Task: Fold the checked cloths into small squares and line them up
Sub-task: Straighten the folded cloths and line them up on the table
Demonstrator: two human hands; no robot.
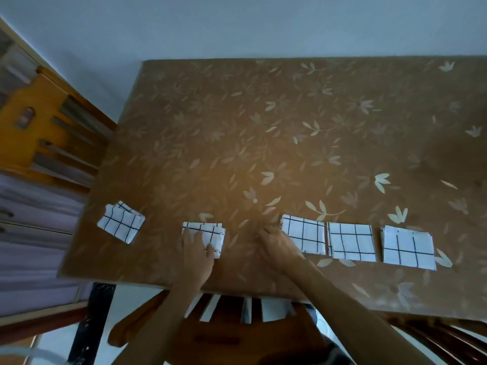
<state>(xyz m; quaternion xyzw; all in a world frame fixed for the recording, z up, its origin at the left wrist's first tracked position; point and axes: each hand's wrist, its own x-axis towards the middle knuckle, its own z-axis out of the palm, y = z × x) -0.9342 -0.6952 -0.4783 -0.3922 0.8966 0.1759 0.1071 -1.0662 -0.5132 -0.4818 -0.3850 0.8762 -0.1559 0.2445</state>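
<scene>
Several white cloths with dark check lines lie folded into small squares near the table's front edge. Three of them form a row at the right: one (305, 237), one (351, 241), one (408, 247). My left hand (196, 252) lies with fingers flat on another folded cloth (213, 234) left of centre. My right hand (276, 245) rests on the tabletop, its fingers touching the left edge of the row's first cloth. A further folded cloth (120, 222) lies askew at the far left.
The brown table (263, 140) has a leaf-patterned cover and stands against a pale wall. A wooden chair (47, 133) stands at its left side. Another chair back (237, 309) sits below the front edge, a third at the lower right corner.
</scene>
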